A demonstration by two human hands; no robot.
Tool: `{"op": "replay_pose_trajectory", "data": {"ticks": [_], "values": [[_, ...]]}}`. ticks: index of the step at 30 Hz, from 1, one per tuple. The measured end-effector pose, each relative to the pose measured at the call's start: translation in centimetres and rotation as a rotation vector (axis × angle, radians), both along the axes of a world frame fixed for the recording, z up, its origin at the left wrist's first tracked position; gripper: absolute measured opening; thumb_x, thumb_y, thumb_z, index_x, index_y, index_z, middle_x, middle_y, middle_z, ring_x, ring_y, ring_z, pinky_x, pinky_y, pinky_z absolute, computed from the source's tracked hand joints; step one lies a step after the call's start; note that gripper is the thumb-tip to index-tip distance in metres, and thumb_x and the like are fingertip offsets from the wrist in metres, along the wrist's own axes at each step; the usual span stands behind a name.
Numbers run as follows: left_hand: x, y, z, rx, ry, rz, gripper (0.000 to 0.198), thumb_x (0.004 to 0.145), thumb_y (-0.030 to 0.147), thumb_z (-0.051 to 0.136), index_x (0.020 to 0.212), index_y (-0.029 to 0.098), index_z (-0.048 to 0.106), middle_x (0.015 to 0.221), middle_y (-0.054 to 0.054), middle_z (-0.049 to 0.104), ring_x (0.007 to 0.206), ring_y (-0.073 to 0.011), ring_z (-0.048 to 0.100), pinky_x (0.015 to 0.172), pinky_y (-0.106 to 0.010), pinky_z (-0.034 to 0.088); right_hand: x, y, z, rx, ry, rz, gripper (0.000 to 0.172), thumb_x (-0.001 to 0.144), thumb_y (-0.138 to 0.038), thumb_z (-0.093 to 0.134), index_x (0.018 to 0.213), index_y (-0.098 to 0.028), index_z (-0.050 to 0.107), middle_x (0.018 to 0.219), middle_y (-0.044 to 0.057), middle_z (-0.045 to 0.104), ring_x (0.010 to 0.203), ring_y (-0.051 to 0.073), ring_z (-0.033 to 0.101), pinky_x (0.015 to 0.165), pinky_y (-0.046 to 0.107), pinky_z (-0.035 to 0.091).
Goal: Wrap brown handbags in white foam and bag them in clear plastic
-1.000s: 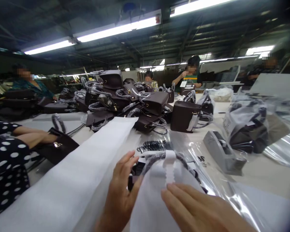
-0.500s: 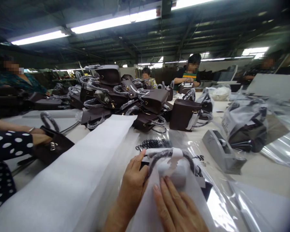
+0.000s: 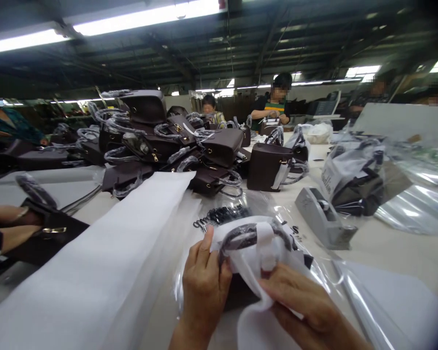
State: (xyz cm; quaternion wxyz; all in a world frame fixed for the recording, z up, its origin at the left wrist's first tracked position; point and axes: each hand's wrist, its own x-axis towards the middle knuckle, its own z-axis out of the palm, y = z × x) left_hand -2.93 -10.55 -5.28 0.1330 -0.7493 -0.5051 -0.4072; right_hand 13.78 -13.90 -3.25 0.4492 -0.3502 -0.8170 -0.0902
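A dark brown handbag [image 3: 241, 291] lies in front of me with its plastic-wrapped handle [image 3: 237, 238] at the top and a white strip [image 3: 265, 243] around that handle. My left hand [image 3: 206, 277] grips the bag's left side by the handle, index finger pointing up. My right hand [image 3: 302, 299] pinches a thin white wrapping sheet [image 3: 255, 323] over the bag's front. The sheet is folded to the right, baring part of the dark body. Clear plastic and a bunch of black coiled cords [image 3: 222, 214] lie just beyond the bag.
Long white foam sheets [image 3: 105, 262] are stacked to my left. Ahead rises a pile of brown handbags [image 3: 219, 146]. A grey tape dispenser [image 3: 323, 216] and clear plastic bags [image 3: 416, 209] are on the right. A co-worker's hand [image 3: 18, 233] holds another bag at far left; others work behind.
My right hand has gone from lying flat on the white sheet to pinching it and pulling it aside, uncovering the bag's dark front. The left hand stays at the bag's side. The view has shifted right.
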Motion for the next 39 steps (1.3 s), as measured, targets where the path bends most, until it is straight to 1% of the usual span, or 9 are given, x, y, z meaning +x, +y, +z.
{"op": "replay_pose_trajectory", "data": {"ticks": [7, 13, 16, 19, 22, 26, 32, 36, 39], "values": [[0.8, 0.0, -0.2, -0.042, -0.068, -0.065, 0.031, 0.086, 0.014, 0.045, 0.117, 0.014, 0.051, 0.119, -0.011, 0.057, 0.107, -0.0228, 0.051, 0.091, -0.041, 0.047, 3.7, -2.0, 4.0, -0.012, -0.096, 0.034, 0.029, 0.092, -0.031, 0.041, 0.11, -0.024, 0.062, 0.094, 0.008, 0.067, 0.091, 0.019, 0.062, 0.079, 0.031, 0.053], [0.9, 0.2, 0.5, -0.018, -0.071, -0.092, 0.024, 0.085, 0.015, 0.048, 0.106, 0.014, 0.058, 0.115, -0.01, 0.06, 0.102, -0.022, 0.052, 0.087, -0.038, 0.048, 9.5, 0.9, 6.7, 0.074, -0.697, 0.189, 0.033, 0.091, -0.013, 0.038, 0.118, -0.02, 0.057, 0.122, 0.005, 0.057, 0.116, 0.021, 0.05, 0.101, 0.042, 0.04], [1.2, 0.4, 0.4, -0.018, -0.057, -0.08, 0.025, 0.085, 0.016, 0.048, 0.108, 0.015, 0.057, 0.115, -0.009, 0.06, 0.102, -0.0218, 0.053, 0.088, -0.038, 0.047, 10.3, 2.0, 6.0, 0.158, -0.79, 0.214, 0.033, 0.088, -0.006, 0.04, 0.115, -0.015, 0.057, 0.127, 0.008, 0.053, 0.125, 0.024, 0.04, 0.106, 0.05, 0.03], [1.3, 0.9, -0.6, 0.075, -0.022, 0.004, 0.024, 0.085, 0.018, 0.049, 0.107, 0.018, 0.058, 0.116, -0.007, 0.061, 0.1, -0.0205, 0.055, 0.085, -0.034, 0.046, 9.0, 1.4, 4.9, 0.063, -0.576, 0.31, 0.03, 0.09, -0.008, 0.034, 0.106, -0.006, 0.06, 0.113, 0.014, 0.061, 0.12, 0.022, 0.046, 0.106, 0.042, 0.035], [1.5, 1.6, -1.8, 0.172, 0.004, 0.092, 0.017, 0.085, 0.022, 0.049, 0.098, 0.019, 0.06, 0.116, -0.006, 0.061, 0.095, -0.0204, 0.057, 0.078, -0.031, 0.046, 8.0, 0.5, 3.0, -0.089, -0.387, 0.365, 0.032, 0.092, -0.01, 0.03, 0.106, -0.004, 0.058, 0.106, 0.016, 0.064, 0.114, 0.02, 0.051, 0.103, 0.04, 0.039], [2.4, 2.1, -1.9, 0.234, 0.001, 0.088, 0.012, 0.084, 0.023, 0.051, 0.085, 0.017, 0.061, 0.11, -0.008, 0.064, 0.087, -0.0197, 0.057, 0.077, -0.03, 0.047, 9.4, 0.5, -0.2, -0.06, -0.429, 0.424, 0.027, 0.089, -0.007, 0.037, 0.109, -0.002, 0.055, 0.106, 0.018, 0.063, 0.118, 0.025, 0.047, 0.1, 0.046, 0.041], [2.2, 1.2, -0.4, -0.013, -0.145, -0.078, 0.014, 0.085, 0.026, 0.049, 0.092, 0.018, 0.058, 0.119, -0.01, 0.057, 0.105, -0.0226, 0.052, 0.089, -0.038, 0.044, 11.9, 1.7, -2.4, 0.123, -0.315, 0.173, 0.028, 0.08, -0.005, 0.057, 0.106, -0.015, 0.061, 0.139, 0.011, 0.037, 0.129, 0.031, 0.031, 0.106, 0.054, 0.029], [0.4, -1.4, -2.9, 0.039, -0.444, -0.033, 0.03, 0.09, 0.022, 0.033, 0.118, 0.015, 0.043, 0.128, -0.015, 0.043, 0.115, -0.0227, 0.045, 0.093, -0.042, 0.04, 12.3, 3.9, -2.7, -0.073, -0.274, 0.196, 0.026, 0.083, -0.007, 0.052, 0.103, -0.02, 0.062, 0.15, 0.007, 0.009, 0.133, 0.036, 0.018, 0.104, 0.054, 0.029], [0.3, -4.5, -6.0, 0.052, -0.392, -0.001, 0.02, 0.084, 0.016, 0.045, 0.103, 0.018, 0.051, 0.101, -0.008, 0.055, 0.099, -0.0196, 0.053, 0.086, -0.036, 0.044, 12.4, 5.7, -2.4, -0.149, -0.259, 0.205, 0.028, 0.086, -0.01, 0.048, 0.107, -0.022, 0.062, 0.15, 0.005, 0.012, 0.133, 0.032, 0.023, 0.106, 0.051, 0.028]]}}
